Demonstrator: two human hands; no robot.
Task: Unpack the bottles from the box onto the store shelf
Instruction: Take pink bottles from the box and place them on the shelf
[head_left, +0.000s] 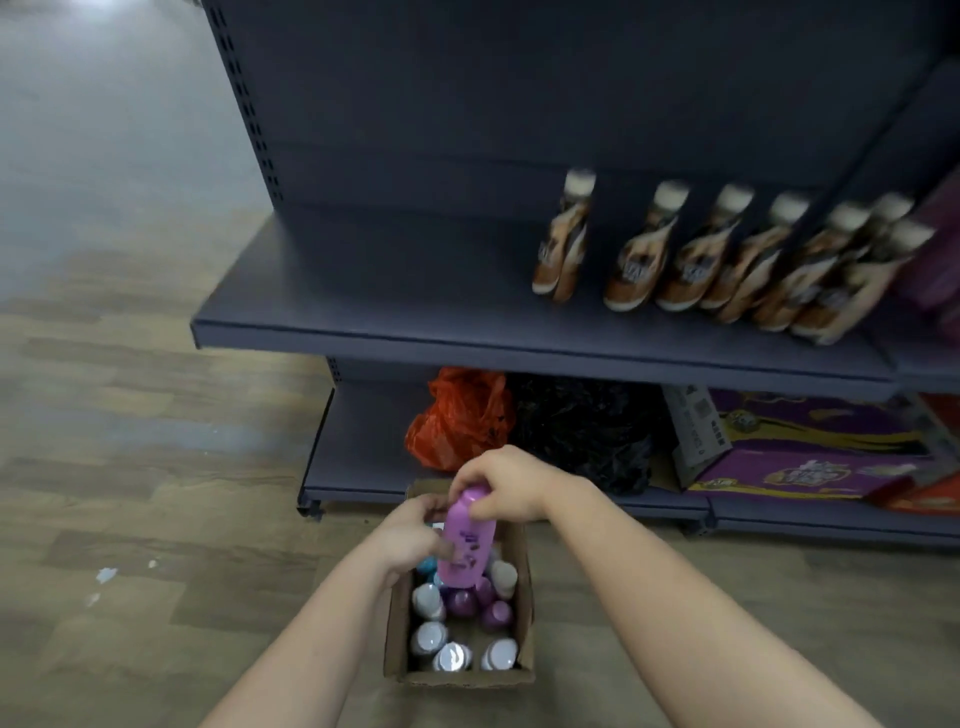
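Bottle, pink, above open box: right hand fingers curled over cap, left hand pinching its side; lift straight up clear of packed bottles before swinging to shelf.

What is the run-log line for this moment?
step: pick | right hand: grips pink bottle top | left hand: holds its side | position: over cardboard box | shelf: brown bottles at right
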